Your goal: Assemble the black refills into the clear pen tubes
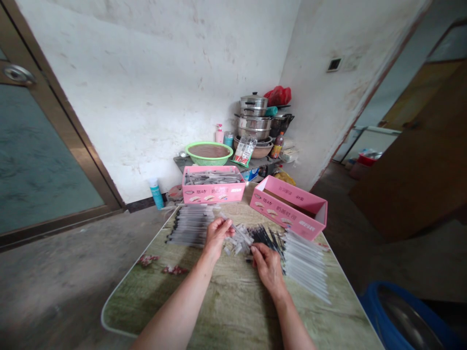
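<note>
On the tabletop (233,311), both hands are busy in a loose heap of small clear caps (237,241) right in the middle. Left hand (216,236) is curled shut around a thin clear tube (239,230), pinching it at the near end so it sticks out to the right over the heap. Right hand (267,266) lies palm down just right of the heap, fingers bent and resting on the dark refills (263,236); can't tell if it actually has hold of anything, the fingertips are hidden.

Left of the left hand there's a neat row of finished pens (190,224) lying side by side. Right of the right hand is a slanted stack of clear tubes (305,265), touching the refills.

Further back, 2 pink boxes: the left box (213,184) is full of grey pens, the right box (288,206) is tipped at an angle with its open end facing right.

Behind the tabletop, against the wall, a green basin (208,152), a pile of steel pots (254,120) and a red bag (278,95). Teal bottle (156,193) stands on the floor by the wall, blue bin (404,318) at the bottom right
</note>
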Tool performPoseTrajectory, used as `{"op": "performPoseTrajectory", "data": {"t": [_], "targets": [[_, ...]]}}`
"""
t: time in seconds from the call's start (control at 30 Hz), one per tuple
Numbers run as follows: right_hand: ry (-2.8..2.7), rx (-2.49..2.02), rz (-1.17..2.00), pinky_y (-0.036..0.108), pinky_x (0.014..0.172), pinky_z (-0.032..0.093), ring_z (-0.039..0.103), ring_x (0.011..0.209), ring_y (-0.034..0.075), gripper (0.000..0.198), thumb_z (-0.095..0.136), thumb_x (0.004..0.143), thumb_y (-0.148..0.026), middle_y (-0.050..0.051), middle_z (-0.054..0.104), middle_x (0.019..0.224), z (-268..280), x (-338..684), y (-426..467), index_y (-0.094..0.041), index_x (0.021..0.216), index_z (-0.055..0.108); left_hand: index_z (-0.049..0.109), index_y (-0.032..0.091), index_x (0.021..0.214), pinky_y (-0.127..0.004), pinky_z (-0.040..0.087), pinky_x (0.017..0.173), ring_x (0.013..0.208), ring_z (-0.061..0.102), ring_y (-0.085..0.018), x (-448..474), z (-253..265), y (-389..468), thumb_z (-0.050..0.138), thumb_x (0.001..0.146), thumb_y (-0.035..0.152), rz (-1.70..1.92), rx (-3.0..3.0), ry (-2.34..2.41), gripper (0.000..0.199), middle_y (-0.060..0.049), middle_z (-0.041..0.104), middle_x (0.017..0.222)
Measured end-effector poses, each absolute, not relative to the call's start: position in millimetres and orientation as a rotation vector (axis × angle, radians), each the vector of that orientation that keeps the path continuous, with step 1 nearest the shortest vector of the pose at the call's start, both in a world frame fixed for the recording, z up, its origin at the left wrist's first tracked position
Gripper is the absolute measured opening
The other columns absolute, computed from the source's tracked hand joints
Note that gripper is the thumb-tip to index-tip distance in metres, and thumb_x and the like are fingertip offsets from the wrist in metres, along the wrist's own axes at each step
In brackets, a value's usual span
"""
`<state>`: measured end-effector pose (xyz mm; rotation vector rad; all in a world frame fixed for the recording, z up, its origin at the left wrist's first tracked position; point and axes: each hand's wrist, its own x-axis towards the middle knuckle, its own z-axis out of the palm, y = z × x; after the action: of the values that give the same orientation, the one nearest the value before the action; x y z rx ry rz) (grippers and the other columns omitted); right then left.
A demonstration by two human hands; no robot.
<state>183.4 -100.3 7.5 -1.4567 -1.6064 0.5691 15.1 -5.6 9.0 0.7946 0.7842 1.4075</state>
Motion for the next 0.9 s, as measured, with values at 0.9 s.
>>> {"op": "performPoseTrajectory", "data": {"t": [0.9], "targets": [[-1.311, -1.425, 0.774, 0.026, 0.051, 0.04, 0.053, 0.049, 0.016, 0.061, 0.04, 0.091, -0.066, 0.005, 0.064, 0.055, 6.7, 200.2, -98.2, -0.016, 0.071, 0.068, 0.071, 0.013, 0.091, -0.028, 0.053, 0.064, 0.067, 0.065, -0.017, 14.6, 25.8, -21.4, 0.078, 0.071, 0.047, 1.107, 1.061, 0.584, 0.04, -0.008, 0.069, 0.078]]}}
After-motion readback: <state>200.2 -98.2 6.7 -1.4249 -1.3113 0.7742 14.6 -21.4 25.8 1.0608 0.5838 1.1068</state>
